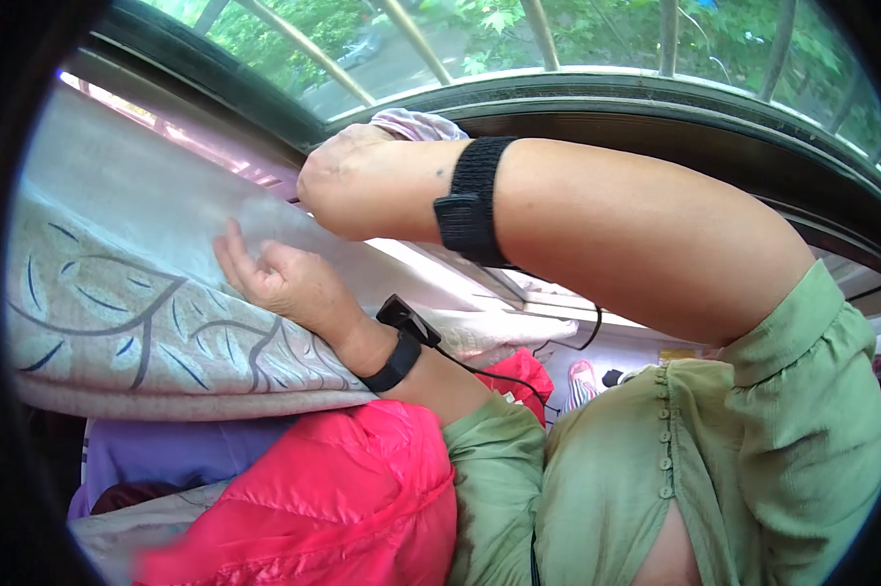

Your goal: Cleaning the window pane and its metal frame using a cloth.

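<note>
My right hand [348, 164] is bent at the wrist, up against the dark window frame [294, 122]. A pale pinkish-grey cloth [416, 124] is bunched in it and shows beyond the wrist; most of its fingers are hidden. Lower and to the left, my left hand [289, 283] is raised, empty, with its fingers apart. It is in front of a sheer white curtain [138, 176]. A heavier grey curtain with a leaf pattern [167, 313] hangs by the left wrist. Each arm wears a black strap.
Outside the glass stand metal bars [543, 34], with green trees behind. A bright pink quilted jacket [343, 498] and purple fabric [182, 449] lie at the lower left. A black cable [489, 375] runs from a small black device [406, 320] at my left wrist.
</note>
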Motion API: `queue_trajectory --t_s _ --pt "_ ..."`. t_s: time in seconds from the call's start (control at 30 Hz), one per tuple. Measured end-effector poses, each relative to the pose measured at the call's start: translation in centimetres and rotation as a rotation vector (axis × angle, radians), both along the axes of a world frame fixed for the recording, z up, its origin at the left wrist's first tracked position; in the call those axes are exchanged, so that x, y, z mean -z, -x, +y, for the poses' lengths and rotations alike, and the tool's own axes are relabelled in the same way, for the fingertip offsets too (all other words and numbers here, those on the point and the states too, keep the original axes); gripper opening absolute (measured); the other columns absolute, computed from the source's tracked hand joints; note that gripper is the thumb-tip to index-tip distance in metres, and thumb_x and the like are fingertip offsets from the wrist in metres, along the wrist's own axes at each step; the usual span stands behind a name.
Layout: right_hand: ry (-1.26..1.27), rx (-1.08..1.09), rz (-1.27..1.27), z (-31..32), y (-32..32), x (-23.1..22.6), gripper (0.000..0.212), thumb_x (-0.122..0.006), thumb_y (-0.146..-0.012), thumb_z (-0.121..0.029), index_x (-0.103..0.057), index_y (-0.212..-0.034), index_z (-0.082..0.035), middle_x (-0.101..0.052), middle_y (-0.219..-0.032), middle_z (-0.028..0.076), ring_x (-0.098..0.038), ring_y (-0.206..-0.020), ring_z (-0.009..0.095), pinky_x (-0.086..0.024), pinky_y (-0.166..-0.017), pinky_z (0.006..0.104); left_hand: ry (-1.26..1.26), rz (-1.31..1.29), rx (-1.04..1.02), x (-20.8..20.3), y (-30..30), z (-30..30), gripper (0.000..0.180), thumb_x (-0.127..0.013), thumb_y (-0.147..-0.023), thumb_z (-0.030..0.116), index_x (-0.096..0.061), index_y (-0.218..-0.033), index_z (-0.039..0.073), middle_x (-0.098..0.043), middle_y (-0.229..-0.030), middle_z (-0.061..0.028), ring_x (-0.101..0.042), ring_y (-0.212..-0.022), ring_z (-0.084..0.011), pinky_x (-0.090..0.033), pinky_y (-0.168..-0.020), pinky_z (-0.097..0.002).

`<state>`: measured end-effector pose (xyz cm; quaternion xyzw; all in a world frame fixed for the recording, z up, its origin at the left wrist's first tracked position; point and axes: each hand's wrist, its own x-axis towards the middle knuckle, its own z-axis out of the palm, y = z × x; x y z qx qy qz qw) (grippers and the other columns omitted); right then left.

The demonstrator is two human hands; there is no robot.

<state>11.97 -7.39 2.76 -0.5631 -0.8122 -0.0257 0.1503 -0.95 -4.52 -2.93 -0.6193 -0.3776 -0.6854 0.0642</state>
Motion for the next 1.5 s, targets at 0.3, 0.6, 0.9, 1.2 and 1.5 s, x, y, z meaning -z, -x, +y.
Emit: queue_trajectory --t_s 0.3,0.6,0.9,1.2,1.5 --pt "0.017 0.008 -0.164 -0.8 0.9 -1.4 0.036 -0.069 -0.080 -0.017 -0.070 -0.115 -0.006 -0.070 -0.113 0.011 -0.067 -0.104 0.028 -0.054 -0.081 0.0395 0.001 0.037 -0.055 0.4 0.6 0.5 0.041 -0.041 -0.087 0.000 -0.061 -0.124 -0.002 -0.048 -0.137 -0.0273 -0.049 -0.126 -0.0369 -0.039 -0.105 -0.0415" --pt "-0.330 -0.100 -0.063 -9.5 -5.5 1.3 0.013 -0.061 -0.076 -0.010 -0.065 -0.080 0.002 -0.067 -0.078 0.016 -0.068 -0.074 0.030 -0.054 -0.068 0.0389 -0.024 0.042 -0.037 0.6 0.8 0.4 0.042 -0.043 -0.086 0.001 -0.063 -0.122 -0.003 -0.049 -0.137 -0.0272 -0.049 -0.128 -0.0361 -0.036 -0.108 -0.0399" --pt "-0.313 0.172 -0.112 -24.1 -11.8 -0.3 0.010 -0.066 -0.074 -0.007 -0.061 -0.083 -0.005 -0.059 -0.074 0.010 -0.061 -0.071 0.032 -0.049 -0.066 0.0404 -0.030 0.105 -0.076 0.2 0.1 0.1 0.041 -0.039 -0.089 -0.004 -0.061 -0.124 -0.001 -0.047 -0.138 -0.0271 -0.055 -0.118 -0.0347 -0.047 -0.092 -0.0383" --pt "0.324 0.723 -0.249 -27.1 -13.1 -2.7 0.007 -0.066 -0.079 -0.012 -0.068 -0.082 -0.007 -0.065 -0.077 0.011 -0.065 -0.074 0.030 -0.050 -0.065 0.0405 -0.057 0.121 -0.102 0.7 0.6 0.6 0.041 -0.040 -0.090 -0.004 -0.062 -0.124 -0.001 -0.048 -0.136 -0.0278 -0.056 -0.118 -0.0347 -0.047 -0.091 -0.0384" --pt "-0.476 -0.277 -0.428 -18.3 -6.7 -5.3 0.020 -0.068 -0.078 -0.015 -0.067 -0.096 -0.008 -0.064 -0.098 0.011 -0.063 -0.099 0.026 -0.048 -0.083 0.0369 -0.004 0.098 -0.063 0.3 0.4 0.1 0.039 -0.042 -0.091 0.000 -0.061 -0.125 -0.001 -0.047 -0.138 -0.0272 -0.053 -0.123 -0.0344 -0.045 -0.096 -0.0387"
